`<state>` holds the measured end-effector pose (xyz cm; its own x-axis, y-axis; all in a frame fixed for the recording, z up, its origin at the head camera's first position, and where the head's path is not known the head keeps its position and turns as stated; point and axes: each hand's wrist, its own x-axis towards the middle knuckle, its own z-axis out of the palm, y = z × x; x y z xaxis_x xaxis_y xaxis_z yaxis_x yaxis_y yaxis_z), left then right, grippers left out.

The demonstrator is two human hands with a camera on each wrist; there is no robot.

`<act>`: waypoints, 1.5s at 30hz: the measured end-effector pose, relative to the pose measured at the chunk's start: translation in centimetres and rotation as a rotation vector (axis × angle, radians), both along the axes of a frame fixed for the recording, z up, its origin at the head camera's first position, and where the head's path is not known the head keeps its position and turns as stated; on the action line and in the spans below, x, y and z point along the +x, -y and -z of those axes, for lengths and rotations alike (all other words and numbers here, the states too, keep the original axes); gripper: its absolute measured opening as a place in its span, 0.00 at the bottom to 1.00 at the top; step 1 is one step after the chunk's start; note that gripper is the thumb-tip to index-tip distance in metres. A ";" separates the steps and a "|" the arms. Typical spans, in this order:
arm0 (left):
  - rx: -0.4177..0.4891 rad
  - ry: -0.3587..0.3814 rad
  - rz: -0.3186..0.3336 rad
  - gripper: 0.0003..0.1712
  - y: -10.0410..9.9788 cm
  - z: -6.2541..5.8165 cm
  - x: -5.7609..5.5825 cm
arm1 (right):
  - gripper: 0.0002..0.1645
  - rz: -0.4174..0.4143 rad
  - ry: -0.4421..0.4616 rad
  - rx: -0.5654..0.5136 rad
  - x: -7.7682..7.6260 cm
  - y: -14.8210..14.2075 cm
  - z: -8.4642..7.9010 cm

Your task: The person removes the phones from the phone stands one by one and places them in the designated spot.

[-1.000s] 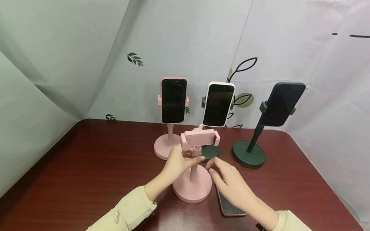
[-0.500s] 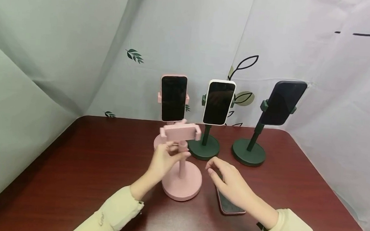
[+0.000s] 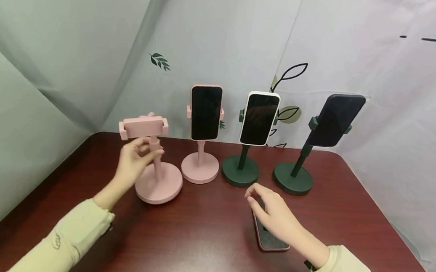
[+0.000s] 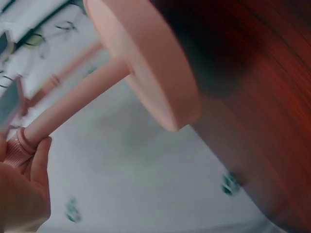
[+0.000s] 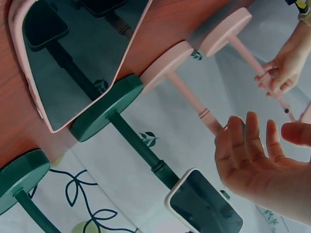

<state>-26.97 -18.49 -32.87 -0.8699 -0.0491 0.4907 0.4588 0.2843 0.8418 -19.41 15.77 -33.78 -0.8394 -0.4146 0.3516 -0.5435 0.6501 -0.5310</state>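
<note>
My left hand [image 3: 132, 160] grips the ribbed collar on the post of a pink phone stand [image 3: 158, 184], at the left of the table. Its clamp [image 3: 143, 127] holds no phone. In the left wrist view the round base [image 4: 155, 58] tilts and seems lifted off the table, with a dark shadow beside it. My right hand [image 3: 273, 209] hovers with loosely bent fingers over a pink-edged phone [image 3: 267, 238] lying on the table, hiding part of it. Nothing is between those fingers [image 5: 252, 141] in the right wrist view.
Along the back stand a pink stand [image 3: 199, 168] with a pink phone [image 3: 205, 113], a green stand [image 3: 240, 171] with a white phone [image 3: 260, 118], and another green stand [image 3: 293, 179] with a black phone [image 3: 336, 120]. A patterned curtain [image 3: 225, 35] hangs behind the table.
My left hand has carried the pink phone stand leftward and back, from the front of the row to the left of the other pink stand. The right hand has stayed nearly still.
</note>
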 end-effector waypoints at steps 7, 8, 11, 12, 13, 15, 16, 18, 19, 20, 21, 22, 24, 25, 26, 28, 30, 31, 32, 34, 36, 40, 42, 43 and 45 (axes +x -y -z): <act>-0.051 0.032 -0.124 0.18 3.7 0.1 -2.1 | 0.04 0.002 -0.015 0.016 0.2 0.1 -0.1; -0.057 0.047 -0.138 0.19 4.0 0.2 -2.2 | 0.04 0.001 -0.012 0.017 0.2 0.1 -0.1; -0.055 0.080 -0.160 0.21 4.5 0.5 -2.7 | 0.03 -0.001 -0.007 0.020 0.1 0.1 0.0; -0.049 0.087 -0.161 0.22 4.6 0.6 -2.8 | 0.03 -0.002 -0.007 0.020 0.1 0.1 0.0; -0.042 0.095 -0.166 0.22 4.7 0.6 -2.9 | 0.03 -0.002 -0.007 0.020 0.1 0.2 0.0; -0.029 0.107 -0.177 0.23 4.7 0.7 -3.0 | 0.03 -0.003 -0.006 0.022 0.1 0.2 0.0; -0.026 0.111 -0.185 0.23 4.7 0.7 -3.1 | 0.03 -0.003 -0.006 0.023 0.1 0.2 0.0; -0.031 0.118 -0.198 0.23 4.6 0.7 -3.3 | 0.03 -0.002 -0.008 0.024 0.1 0.3 0.0; -0.034 0.120 -0.204 0.23 4.6 0.7 -3.5 | 0.03 -0.002 -0.007 0.023 0.1 0.3 0.0; -0.033 0.121 -0.210 0.23 4.5 0.7 -3.6 | 0.03 -0.004 -0.009 0.020 0.1 0.3 0.0; -0.035 0.122 -0.215 0.23 4.4 0.8 -3.7 | 0.03 -0.005 -0.011 0.017 0.0 0.3 0.0; -0.027 0.122 -0.219 0.23 4.3 0.8 -3.9 | 0.03 -0.008 -0.011 0.013 0.0 0.4 -0.1; -0.007 0.119 -0.226 0.23 4.2 0.9 -4.0 | 0.03 -0.015 -0.013 0.003 -0.1 0.4 -0.1; 0.009 0.119 -0.229 0.23 4.1 0.9 -4.1 | 0.03 -0.019 -0.015 -0.002 -0.1 0.5 -0.1; 0.029 0.119 -0.228 0.23 4.1 0.9 -4.1 | 0.03 -0.022 -0.019 -0.006 -0.2 0.5 -0.2; 0.057 0.119 -0.227 0.23 4.0 0.9 -4.1 | 0.03 -0.023 -0.024 -0.009 -0.4 0.7 -0.3; 0.069 0.127 -0.223 0.24 4.0 0.7 -4.1 | 0.03 -0.021 -0.030 -0.011 -0.7 0.8 -0.4; 0.069 0.136 -0.223 0.24 4.1 0.7 -4.0 | 0.03 -0.021 -0.031 -0.012 -0.8 0.9 -0.5; 0.062 0.144 -0.226 0.24 4.1 0.6 -4.0 | 0.02 -0.022 -0.031 -0.014 -1.0 1.0 -0.6; 0.039 0.170 -0.241 0.25 4.2 0.6 -3.8 | 0.03 -0.028 -0.026 -0.031 -1.3 1.3 -0.8; 0.042 0.218 -0.268 0.29 4.0 0.5 -3.5 | 0.06 -0.038 -0.021 -0.059 -1.7 1.4 -1.0; 0.208 0.397 -0.359 0.39 2.3 -0.4 -2.3 | 0.15 -0.033 -0.026 -0.131 -2.5 1.6 -1.2; 0.403 0.492 -0.388 0.43 0.8 -1.3 -1.5 | 0.18 -0.027 -0.029 -0.163 -3.1 1.7 -1.5; 0.494 0.540 -0.389 0.43 -0.1 -1.8 -1.0 | 0.18 -0.025 -0.025 -0.178 -3.4 1.8 -1.7; 0.697 0.617 -0.330 0.41 -1.8 -2.8 -0.1 | 0.18 -0.033 -0.015 -0.203 -4.2 2.1 -2.2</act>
<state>-27.02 -16.69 -30.08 -0.8539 -0.4414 -0.2756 -0.1301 -0.3317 0.9344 -23.58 13.68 -31.58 -0.8204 -0.3615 0.4431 -0.5718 0.5123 -0.6408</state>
